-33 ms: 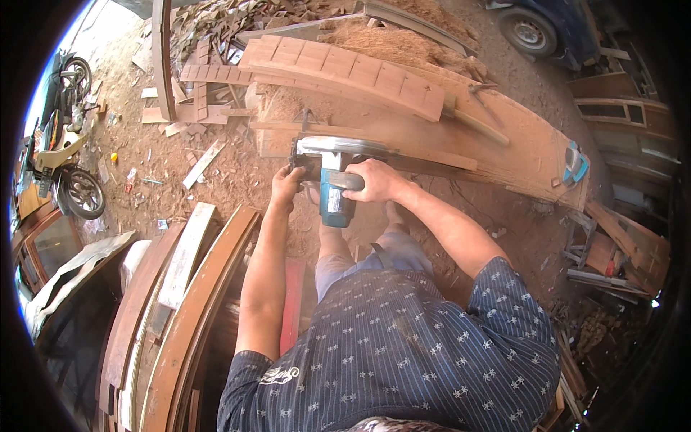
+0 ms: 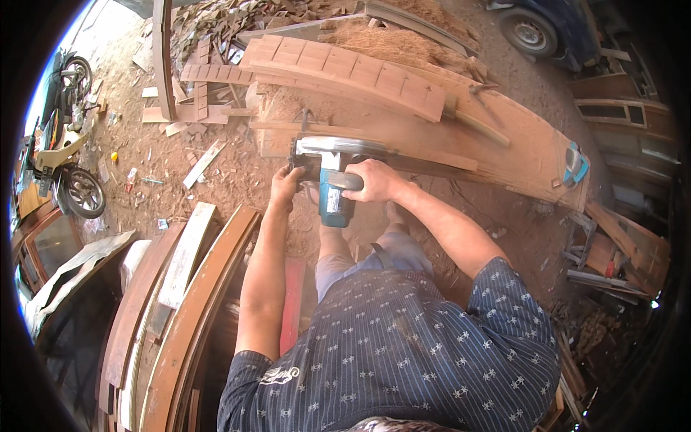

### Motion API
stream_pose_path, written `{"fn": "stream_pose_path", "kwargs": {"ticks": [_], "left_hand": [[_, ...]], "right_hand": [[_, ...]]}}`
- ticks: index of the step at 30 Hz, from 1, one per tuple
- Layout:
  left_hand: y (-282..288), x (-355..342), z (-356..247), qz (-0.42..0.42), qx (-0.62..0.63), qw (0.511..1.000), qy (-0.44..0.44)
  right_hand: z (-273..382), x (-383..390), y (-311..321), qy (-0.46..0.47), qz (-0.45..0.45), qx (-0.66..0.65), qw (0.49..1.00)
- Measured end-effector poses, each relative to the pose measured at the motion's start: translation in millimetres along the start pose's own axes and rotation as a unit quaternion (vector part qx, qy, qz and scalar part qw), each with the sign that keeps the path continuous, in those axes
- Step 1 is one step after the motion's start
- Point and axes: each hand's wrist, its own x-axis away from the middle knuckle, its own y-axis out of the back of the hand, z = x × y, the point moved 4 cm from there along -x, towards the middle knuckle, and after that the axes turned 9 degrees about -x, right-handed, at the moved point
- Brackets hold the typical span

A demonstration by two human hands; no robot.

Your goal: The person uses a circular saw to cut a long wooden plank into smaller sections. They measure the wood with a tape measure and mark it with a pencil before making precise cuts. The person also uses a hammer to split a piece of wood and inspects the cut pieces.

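I am noting teal on the circular saw (image 2: 332, 205), silver on its guard (image 2: 327, 143), white motifs over pale pinstripes on the dark-blue shirt (image 2: 403, 345), and dark cross-lines on the pinkish-brown board (image 2: 344, 70).

The circular saw (image 2: 334, 207) I hold has a teal motor housing, a dark handle and a curved, silvery guard. Its housing extends toward me; its guard lies crosswise ahead of me, along the near edge of the sawdust-dusted wooden bench (image 2: 529, 140). From my viewpoint, blade contact is hidden
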Motion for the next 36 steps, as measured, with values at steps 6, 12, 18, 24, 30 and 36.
{"fn": "stream_pose_path", "kwargs": {"ticks": [6,12,18,24,30,36], "left_hand": [[20.6,-0.6,-6.7,-0.013,-0.006,1.0,0.0],[56.5,-11.5,-2.4,-0.038,-0.025,0.999,0.002],[59.0,11.3,-34.5,-0.07,-0.035,0.996,-0.036],[-20.9,81.2,-78.8,-0.014,-0.009,0.995,-0.095],[-173.0,106.5,-131.4,0.146,-0.045,0.973,-0.172],[-312.3,83.4,-115.8,0.009,-0.462,0.82,-0.339]], "right_hand": [[5.2,-16.7,-13.3,0.015,-0.017,0.029,0.999],[26.2,-41.8,-26.6,-0.017,0.017,0.004,1.0],[18.1,-25.1,-24.6,0.032,-0.057,-0.005,0.998],[56.0,74.9,56.4,0.065,-0.109,-0.04,0.991],[45.4,198.4,199.4,-0.055,-0.221,-0.058,0.972],[-20.2,332.4,349.9,-0.034,-0.23,-0.406,0.884]]}}
